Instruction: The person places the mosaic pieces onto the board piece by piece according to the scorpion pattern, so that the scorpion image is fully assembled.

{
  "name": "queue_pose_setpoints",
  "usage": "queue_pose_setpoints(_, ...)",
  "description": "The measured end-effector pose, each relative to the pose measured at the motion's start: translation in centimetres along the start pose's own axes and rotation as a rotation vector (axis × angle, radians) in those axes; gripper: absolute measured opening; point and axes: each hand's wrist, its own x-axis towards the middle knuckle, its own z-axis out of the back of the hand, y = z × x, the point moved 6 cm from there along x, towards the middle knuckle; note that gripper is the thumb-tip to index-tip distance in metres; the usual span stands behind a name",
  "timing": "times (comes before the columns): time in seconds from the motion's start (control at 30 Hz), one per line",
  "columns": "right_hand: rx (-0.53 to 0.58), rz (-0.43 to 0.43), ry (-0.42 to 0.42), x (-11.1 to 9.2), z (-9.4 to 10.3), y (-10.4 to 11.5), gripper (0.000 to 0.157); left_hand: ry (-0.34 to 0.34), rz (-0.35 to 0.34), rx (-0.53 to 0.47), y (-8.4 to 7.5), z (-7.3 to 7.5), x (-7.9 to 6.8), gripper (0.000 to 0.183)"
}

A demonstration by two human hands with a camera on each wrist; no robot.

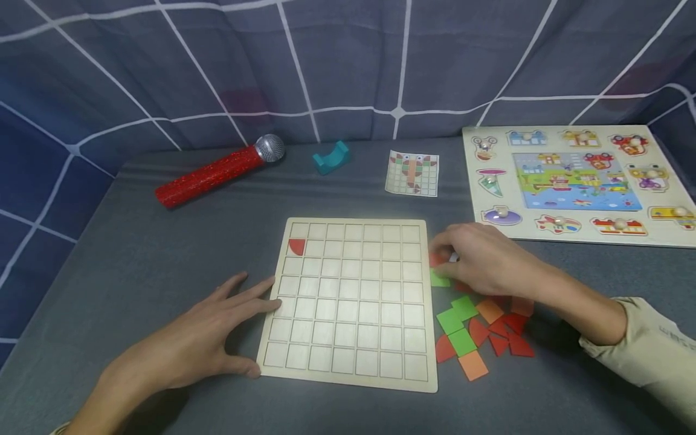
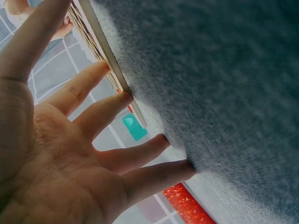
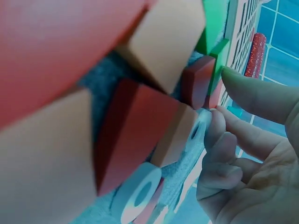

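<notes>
At eight o'clock on the board (image 1: pixel 348 314), our left hand (image 1: pixel 212 332) lies with fingers spread and released, two fingertips touching the edge and the thumb by the near corner. Toward four o'clock, just beside the board, we have loose pieces (image 1: pixel 462 342): green and orange squares among red shapes. Our right hand (image 1: pixel 475 260) is at two to three o'clock, fingers bent down at a red piece (image 1: pixel 437 260) and a green square (image 1: pixel 439 279); we cannot tell whether they grasp either one. Two white discs (image 3: pixel 136 192) lie near that hand. Between ten and eleven o'clock, a red quarter (image 1: pixel 296 246) sits in the leftmost cell of the second row from the far edge. Beyond the board we see a puzzle (image 1: pixel 495 181) at two, a pattern card (image 1: pixel 399 181) at one, a microphone (image 1: pixel 212 175) at ten and a teal block (image 1: pixel 333 159) near twelve, then the curtain (image 1: pixel 359 66).
</notes>
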Motion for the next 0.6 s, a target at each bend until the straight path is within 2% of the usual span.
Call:
queue_pose_setpoints(0.37,0.073,0.008,0.037,0.01,-0.14,0.17,0.02,-0.011,-0.015,-0.006,-0.03,-0.05,-0.04,0.09)
queue_pose_setpoints(0.47,0.057,0.039,0.02,-0.06,0.12,0.29,0.02,-0.011,-0.014,-0.005,-0.02,-0.06,-0.05,0.09)
queue_pose_setpoints(0.6,0.091,0.094,-0.048,-0.1,0.67,0.59,0.025,-0.008,-0.011,-0.005,0.02,-0.07,-0.08,0.09)
